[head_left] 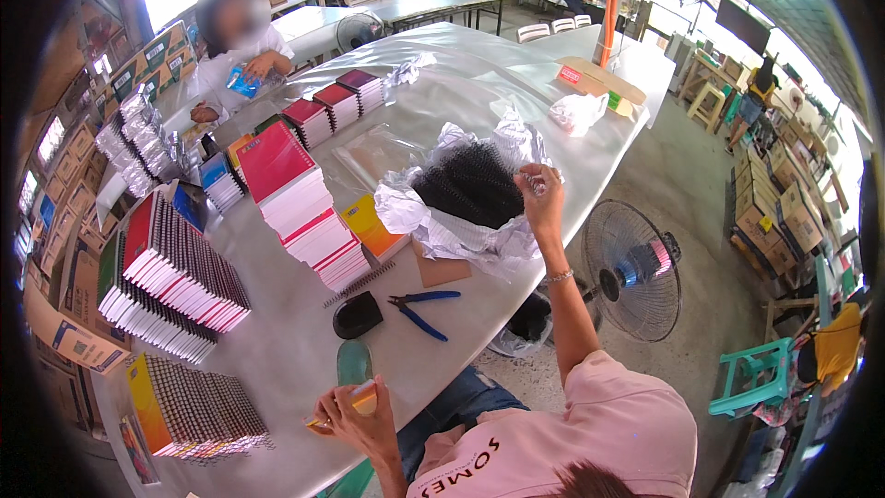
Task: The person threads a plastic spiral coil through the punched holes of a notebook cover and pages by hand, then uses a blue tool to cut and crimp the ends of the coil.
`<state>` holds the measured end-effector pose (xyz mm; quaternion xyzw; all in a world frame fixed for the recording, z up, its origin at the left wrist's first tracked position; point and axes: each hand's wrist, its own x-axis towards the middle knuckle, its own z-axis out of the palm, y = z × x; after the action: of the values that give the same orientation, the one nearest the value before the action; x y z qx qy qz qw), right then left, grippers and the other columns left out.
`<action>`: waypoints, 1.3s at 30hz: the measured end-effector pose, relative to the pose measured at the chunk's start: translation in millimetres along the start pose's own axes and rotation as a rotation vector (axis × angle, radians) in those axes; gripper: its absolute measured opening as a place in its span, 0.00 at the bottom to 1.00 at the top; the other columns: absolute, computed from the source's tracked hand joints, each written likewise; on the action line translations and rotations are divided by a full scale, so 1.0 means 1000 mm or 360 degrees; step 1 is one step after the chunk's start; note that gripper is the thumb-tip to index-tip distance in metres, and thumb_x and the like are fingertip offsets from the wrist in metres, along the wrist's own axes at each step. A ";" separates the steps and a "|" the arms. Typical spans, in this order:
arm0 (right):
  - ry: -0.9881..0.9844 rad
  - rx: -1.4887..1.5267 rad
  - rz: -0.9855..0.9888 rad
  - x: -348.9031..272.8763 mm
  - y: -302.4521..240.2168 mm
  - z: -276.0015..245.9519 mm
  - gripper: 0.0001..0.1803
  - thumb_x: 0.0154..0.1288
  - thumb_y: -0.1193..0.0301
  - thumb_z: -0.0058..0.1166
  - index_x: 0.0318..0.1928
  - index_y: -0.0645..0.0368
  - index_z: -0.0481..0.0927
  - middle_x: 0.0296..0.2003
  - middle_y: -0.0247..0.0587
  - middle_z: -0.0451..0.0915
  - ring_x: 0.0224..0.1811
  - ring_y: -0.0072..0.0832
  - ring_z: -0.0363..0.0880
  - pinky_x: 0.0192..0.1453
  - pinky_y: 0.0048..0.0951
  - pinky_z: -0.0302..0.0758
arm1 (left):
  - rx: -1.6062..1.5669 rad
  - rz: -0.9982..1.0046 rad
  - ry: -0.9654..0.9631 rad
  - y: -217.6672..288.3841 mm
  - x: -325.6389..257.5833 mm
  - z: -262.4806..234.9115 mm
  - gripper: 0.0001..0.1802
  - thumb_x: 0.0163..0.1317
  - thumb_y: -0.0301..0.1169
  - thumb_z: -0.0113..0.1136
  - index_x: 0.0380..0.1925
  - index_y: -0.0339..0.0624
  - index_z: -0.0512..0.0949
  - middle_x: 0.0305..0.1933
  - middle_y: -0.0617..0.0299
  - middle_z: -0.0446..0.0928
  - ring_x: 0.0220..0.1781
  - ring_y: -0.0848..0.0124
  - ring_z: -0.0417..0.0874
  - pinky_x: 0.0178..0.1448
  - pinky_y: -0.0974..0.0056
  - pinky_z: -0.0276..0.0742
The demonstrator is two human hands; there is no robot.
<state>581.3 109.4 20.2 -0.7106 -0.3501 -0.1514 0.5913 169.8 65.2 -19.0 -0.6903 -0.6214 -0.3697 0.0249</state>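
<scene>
My left hand (358,420) is closed at the table's near edge around a small notebook (365,397) with yellow-orange showing, mostly hidden by the fingers. My right hand (542,195) reaches to a heap of black spiral binding coils (468,186) lying in crumpled white paper (403,210). Its fingers are pinched at the heap's right edge; what they hold is too small to make out. Between my hands lie blue-handled pliers (420,314), a black rounded object (358,315) and a greenish translucent object (353,362). One loose coil (361,284) rests by the yellow notebook (376,227).
Tall stacks of red notebooks (295,194), coil-bound notebooks (184,267) and yellow ones (198,406) stand at left. Across the table a person (241,55) handles a blue package. A floor fan (631,269) stands right of the table; cartons (765,203) line the far right.
</scene>
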 end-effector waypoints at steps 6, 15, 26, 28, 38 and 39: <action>-0.0447 0.1495 0.0510 -0.011 -0.038 -0.025 0.09 0.63 0.75 0.64 0.44 0.61 0.81 0.39 0.32 0.81 0.41 0.21 0.79 0.50 0.25 0.76 | -0.0001 0.0033 0.0029 -0.003 -0.004 0.002 0.19 0.42 0.46 0.75 0.27 0.53 0.74 0.35 0.63 0.71 0.50 0.57 0.71 0.67 0.36 0.48; -0.2045 0.1606 0.0443 -0.094 -0.130 -0.010 0.12 0.73 0.67 0.53 0.50 0.61 0.76 0.38 0.36 0.79 0.41 0.24 0.79 0.49 0.30 0.74 | -0.0116 0.0099 -0.0002 -0.010 -0.007 0.003 0.14 0.45 0.44 0.75 0.28 0.57 0.80 0.36 0.69 0.75 0.51 0.60 0.72 0.64 0.41 0.51; -0.1951 0.0725 -0.0842 -0.197 -0.126 0.022 0.14 0.67 0.72 0.53 0.53 0.55 0.76 0.45 0.47 0.80 0.47 0.44 0.78 0.47 0.44 0.69 | -0.0104 0.0082 -0.0155 -0.009 -0.002 -0.013 0.13 0.47 0.40 0.74 0.33 0.55 0.83 0.40 0.68 0.77 0.52 0.60 0.73 0.66 0.44 0.52; -0.2005 0.0699 -0.0923 -0.204 -0.130 0.028 0.15 0.65 0.72 0.53 0.53 0.55 0.77 0.44 0.47 0.80 0.47 0.44 0.78 0.48 0.45 0.69 | -0.0123 0.0090 -0.0139 -0.018 -0.002 -0.015 0.13 0.47 0.40 0.74 0.34 0.56 0.83 0.40 0.68 0.77 0.53 0.60 0.73 0.66 0.45 0.52; -0.1863 0.0767 -0.0503 -0.193 -0.148 0.017 0.15 0.59 0.80 0.60 0.48 0.56 0.83 0.40 0.42 0.79 0.40 0.40 0.77 0.46 0.35 0.74 | -0.0283 0.0042 -0.0249 -0.013 0.001 -0.012 0.13 0.50 0.44 0.72 0.35 0.59 0.83 0.41 0.72 0.77 0.51 0.62 0.71 0.62 0.46 0.55; -0.1870 0.0766 -0.0515 -0.194 -0.149 0.017 0.16 0.59 0.80 0.60 0.48 0.55 0.83 0.40 0.42 0.78 0.40 0.40 0.77 0.46 0.35 0.74 | -0.0295 0.0038 -0.0245 -0.013 0.001 -0.012 0.13 0.51 0.45 0.72 0.35 0.60 0.83 0.41 0.72 0.77 0.51 0.62 0.71 0.62 0.46 0.55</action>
<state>339.4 72.2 3.7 -0.4613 -0.7414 0.2576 0.4138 152.3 63.0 -15.0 -0.7234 -0.5763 -0.3712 -0.0824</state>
